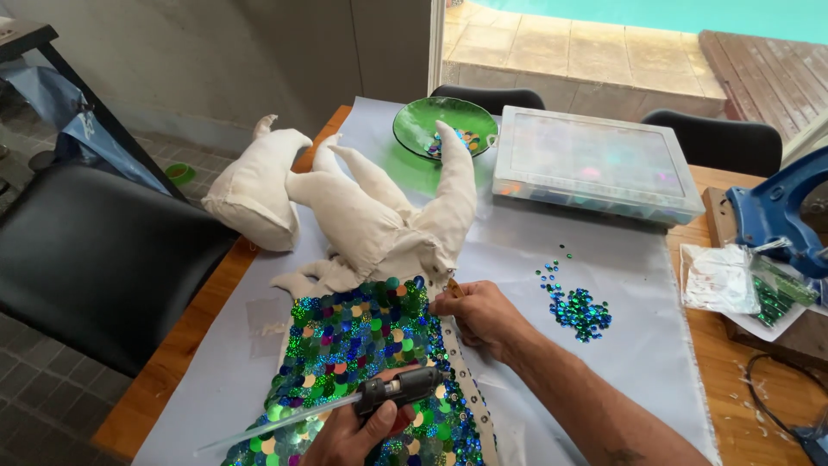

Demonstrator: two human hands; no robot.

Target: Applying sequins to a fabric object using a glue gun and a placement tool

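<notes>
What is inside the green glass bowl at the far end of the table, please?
The green glass bowl holds a small heap of mixed-colour sequins. One limb of the white stuffed figure rises in front of it, hiding part of the heap and the bowl's middle.

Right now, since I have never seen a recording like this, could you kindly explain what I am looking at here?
There is one picture, taken by a camera worn on a person's head, looking down at their own two bare hands; no machine is involved. The left hand grips a black glue gun with a clear glue stick pointing out behind. The right hand pinches a small brownish piece at the edge of a sequin panel, shiny green and blue. Above it lies a plain white stuffed figure. All rest on a pale sheet covering a wooden table. Also there: loose sequins, a green glass bowl, a clear lidded box and a blue press tool at the right.
</notes>
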